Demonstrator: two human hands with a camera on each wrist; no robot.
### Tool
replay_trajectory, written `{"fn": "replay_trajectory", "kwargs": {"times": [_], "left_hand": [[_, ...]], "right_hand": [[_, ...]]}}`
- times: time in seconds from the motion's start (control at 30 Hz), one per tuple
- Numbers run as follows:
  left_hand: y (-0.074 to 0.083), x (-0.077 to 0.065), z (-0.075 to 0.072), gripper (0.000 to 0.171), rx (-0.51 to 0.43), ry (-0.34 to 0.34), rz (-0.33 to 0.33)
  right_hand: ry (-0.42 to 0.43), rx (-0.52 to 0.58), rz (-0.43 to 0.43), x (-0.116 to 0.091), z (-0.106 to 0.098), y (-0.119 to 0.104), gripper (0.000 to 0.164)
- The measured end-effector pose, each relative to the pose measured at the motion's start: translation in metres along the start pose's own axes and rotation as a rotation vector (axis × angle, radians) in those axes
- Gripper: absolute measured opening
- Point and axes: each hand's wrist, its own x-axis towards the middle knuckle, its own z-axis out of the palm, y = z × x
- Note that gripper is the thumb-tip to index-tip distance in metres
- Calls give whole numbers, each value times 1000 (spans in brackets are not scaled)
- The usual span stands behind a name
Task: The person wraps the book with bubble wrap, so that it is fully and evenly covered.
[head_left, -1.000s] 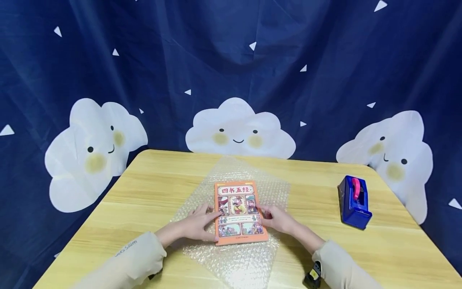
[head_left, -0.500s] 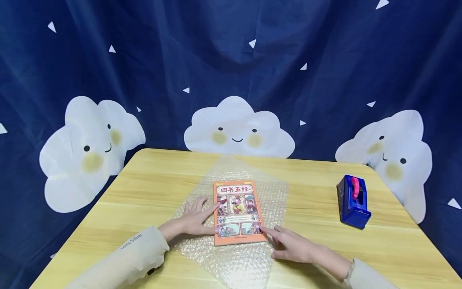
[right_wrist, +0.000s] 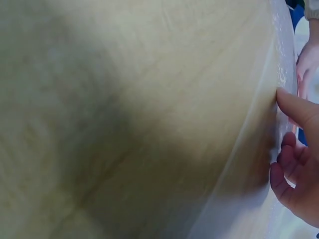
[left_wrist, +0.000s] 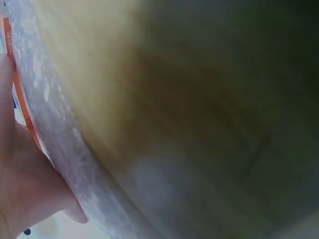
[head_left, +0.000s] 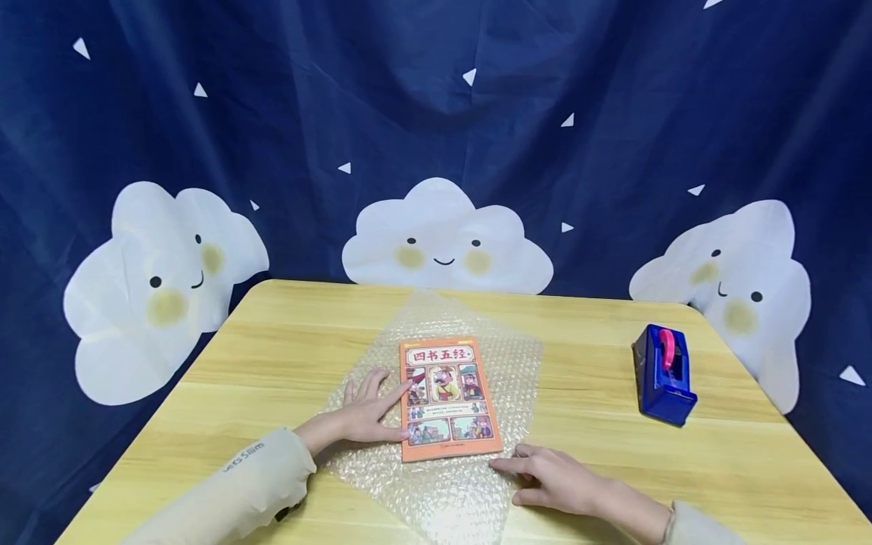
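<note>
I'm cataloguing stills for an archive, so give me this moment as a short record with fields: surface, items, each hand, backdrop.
Surface: wood-grain table
Book: orange, illustrated cover up, lying on the bubble wrap
Bubble wrap: clear sheet, spread flat, one corner toward the table's far edge
Tape dispenser: blue with a pink part, right of the wrap
Left hand: thumb and index finger at the book's left edge
Right hand: index finger pointing toward the book's lower right corner, apart from it
Backdrop: dark blue cloth with white clouds and triangles
</note>
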Motion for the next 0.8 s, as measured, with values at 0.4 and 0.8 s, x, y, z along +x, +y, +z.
{"fn": "replay_trajectory", "kwargs": {"times": [0.4, 0.8], "left_hand": [[-2, 1, 1, 88, -5, -39, -10], [0, 0, -3, 89, -4, -65, -15]], "right_hand": [[39, -6, -77, 6, 6, 2, 48], [102, -48, -125, 12, 6, 4, 34]]}}
